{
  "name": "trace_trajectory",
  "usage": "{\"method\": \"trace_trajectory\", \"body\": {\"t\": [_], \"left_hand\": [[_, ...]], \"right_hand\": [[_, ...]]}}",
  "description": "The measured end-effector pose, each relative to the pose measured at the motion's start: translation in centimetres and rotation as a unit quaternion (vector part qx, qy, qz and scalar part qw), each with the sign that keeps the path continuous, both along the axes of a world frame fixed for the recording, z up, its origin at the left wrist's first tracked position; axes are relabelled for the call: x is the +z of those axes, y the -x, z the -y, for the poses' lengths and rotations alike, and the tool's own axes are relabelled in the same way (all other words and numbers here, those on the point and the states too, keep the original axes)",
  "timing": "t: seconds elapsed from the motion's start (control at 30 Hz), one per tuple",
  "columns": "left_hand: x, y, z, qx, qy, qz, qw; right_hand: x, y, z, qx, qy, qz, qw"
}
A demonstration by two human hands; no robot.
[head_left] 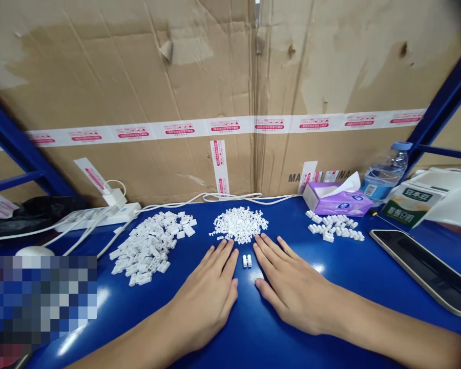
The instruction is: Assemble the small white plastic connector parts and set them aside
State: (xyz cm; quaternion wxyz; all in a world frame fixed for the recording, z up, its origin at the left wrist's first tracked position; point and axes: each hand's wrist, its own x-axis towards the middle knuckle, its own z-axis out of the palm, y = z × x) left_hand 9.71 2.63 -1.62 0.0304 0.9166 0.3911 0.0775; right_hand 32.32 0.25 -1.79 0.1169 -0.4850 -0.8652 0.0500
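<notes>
My left hand (203, 300) and right hand (294, 289) lie flat and open, gripping nothing, on the blue table (261, 333) — two small white plastic pieces (247, 261) sit between them, just short of a white heap of similar pieces (240, 224).

Small connector pieces (240, 224): white plastic, matt; desk (223, 348): smooth, glossy blue; cardboard carton (138, 77): rough brown board, creased, stained; packing tape (230, 125): smooth, faint sheen; water bottle (384, 174): clear thin plastic; tissue box (336, 200): printed purple card; phone (422, 271): glossy dark glass, metallic rim; shelf upright (441, 102): blue painted metal
</notes>
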Motion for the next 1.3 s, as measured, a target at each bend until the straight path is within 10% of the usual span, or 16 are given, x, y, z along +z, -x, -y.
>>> {"method": "trace_trajectory", "body": {"t": [0.43, 0.93, 1.3], "left_hand": [[0.5, 0.2, 0.2, 0.0, -0.008, -0.01, 1.0], [1.6, 0.2, -0.1, -0.013, -0.035, -0.032, 0.999], [5.0, 0.9, 0.2, -0.025, -0.018, -0.067, 0.997]], "right_hand": [[2.2, -0.1, -0.4, -0.012, 0.057, 0.015, 0.998], [3.1, -1.4, -2.6, 0.108, -0.045, -0.069, 0.991], [5.3, -7.5, -7.1, -0.054, -0.012, 0.122, 0.991]]}}
